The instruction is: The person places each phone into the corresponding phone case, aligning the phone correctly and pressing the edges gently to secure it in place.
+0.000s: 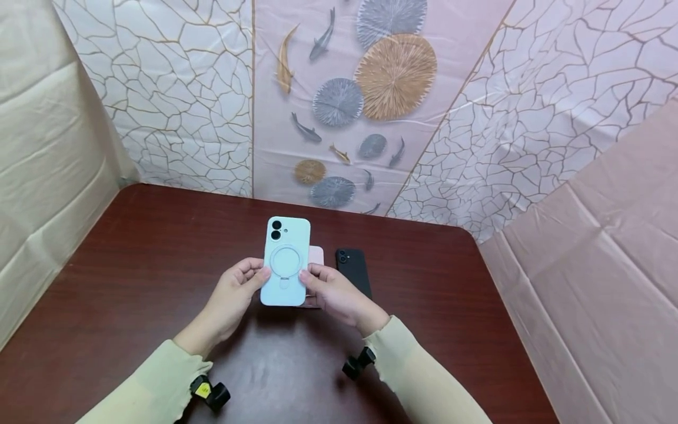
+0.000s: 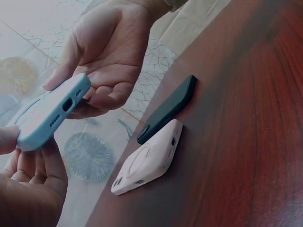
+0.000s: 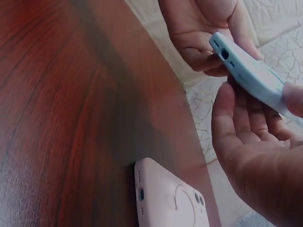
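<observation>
A light blue phone (image 1: pixel 286 261) in a case with a ring stand on its back is held face down above the dark wooden table (image 1: pixel 132 282). My left hand (image 1: pixel 249 281) pinches its left edge and my right hand (image 1: pixel 316 281) pinches its right edge, thumbs on top. In the left wrist view the blue phone (image 2: pixel 49 113) hangs between both hands, its charging port showing. Under it, a pink phone (image 2: pixel 149 158) and a black phone (image 2: pixel 170 106) lie side by side on the table. The right wrist view shows the blue phone (image 3: pixel 251 71) and the pink phone (image 3: pixel 165 198).
Patterned plastic sheets (image 1: pixel 371 106) hang as walls behind and to both sides of the table. The table's right edge (image 1: pixel 508 318) runs close to a pink sheet. Bare wood lies to the left and in front of my hands.
</observation>
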Demonstrator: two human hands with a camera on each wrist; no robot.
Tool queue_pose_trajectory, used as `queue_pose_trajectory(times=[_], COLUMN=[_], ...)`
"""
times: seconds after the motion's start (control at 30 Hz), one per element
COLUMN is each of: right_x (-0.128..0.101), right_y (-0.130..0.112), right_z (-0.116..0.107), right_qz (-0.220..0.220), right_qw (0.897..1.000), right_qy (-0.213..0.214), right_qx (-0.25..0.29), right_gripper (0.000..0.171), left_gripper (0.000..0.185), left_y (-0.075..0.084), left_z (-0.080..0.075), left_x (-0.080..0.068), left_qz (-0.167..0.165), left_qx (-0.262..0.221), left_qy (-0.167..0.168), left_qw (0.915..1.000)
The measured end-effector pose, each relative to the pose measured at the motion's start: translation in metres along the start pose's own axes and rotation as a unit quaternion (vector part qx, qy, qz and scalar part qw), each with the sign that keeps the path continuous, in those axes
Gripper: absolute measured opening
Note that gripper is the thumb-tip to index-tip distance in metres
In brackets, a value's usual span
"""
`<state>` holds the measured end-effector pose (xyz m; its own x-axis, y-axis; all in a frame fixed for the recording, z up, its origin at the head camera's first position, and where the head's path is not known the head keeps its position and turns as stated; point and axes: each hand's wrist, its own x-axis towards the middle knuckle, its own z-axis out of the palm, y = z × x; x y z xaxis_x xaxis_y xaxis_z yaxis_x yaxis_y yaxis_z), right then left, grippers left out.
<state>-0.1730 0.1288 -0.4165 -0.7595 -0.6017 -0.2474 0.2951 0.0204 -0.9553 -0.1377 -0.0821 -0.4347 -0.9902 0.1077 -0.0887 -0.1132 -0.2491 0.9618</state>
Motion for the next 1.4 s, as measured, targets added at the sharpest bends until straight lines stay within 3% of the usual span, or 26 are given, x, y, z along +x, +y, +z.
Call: queue_pose_trajectory(times=[0.2,0.47,0.67,0.77,0.83,0.97,1.1,1.2,1.4], right_x=[-0.005,0.001,0.002,0.002,0.003,0.007,0.010,0.014,0.024], right_y=[0.001,0.003,0.004,0.005,0.007,0.009,0.011,0.012,0.018], right_z=[0.006,0.017,0.017,0.018,0.020,0.025,0.032,0.039,0.052], right_qz=[-0.021,-0.031,-0.027,-0.011,-0.006,0.013,0.017,0.006,-0.010], right_qw=[0.998,0.997,0.996,0.996,0.996,0.988,0.979,0.977,0.975], right_qy=[0.025,0.066,0.072,0.076,0.093,0.147,0.186,0.187,0.174], right_qx=[-0.048,-0.001,0.054,0.041,0.015,-0.049,-0.082,-0.102,-0.137], right_gripper=[0.030,0.031,0.023,0.023,0.024,0.026,0.027,0.029,0.035], left_gripper=[0.032,0.033,0.040,0.042,0.044,0.048,0.049,0.048,0.045], left_y=[-0.002,0.001,0.000,-0.001,0.000,0.002,0.003,0.002,-0.007], left_z=[-0.004,-0.018,-0.025,-0.026,-0.028,-0.032,-0.034,-0.037,-0.042], left_x=[-0.003,-0.010,-0.015,-0.016,-0.017,-0.017,-0.018,-0.018,-0.015], left_qz=[-0.029,-0.026,-0.028,-0.020,-0.002,0.030,0.038,0.050,0.081], left_qx=[-0.052,-0.053,-0.028,0.007,0.059,0.172,0.226,0.260,0.338], left_qy=[-0.030,-0.024,-0.030,-0.038,-0.033,-0.013,-0.005,0.008,0.054], left_qw=[0.9978,0.9980,0.9988,0.9990,0.9977,0.9846,0.9734,0.9644,0.9360])
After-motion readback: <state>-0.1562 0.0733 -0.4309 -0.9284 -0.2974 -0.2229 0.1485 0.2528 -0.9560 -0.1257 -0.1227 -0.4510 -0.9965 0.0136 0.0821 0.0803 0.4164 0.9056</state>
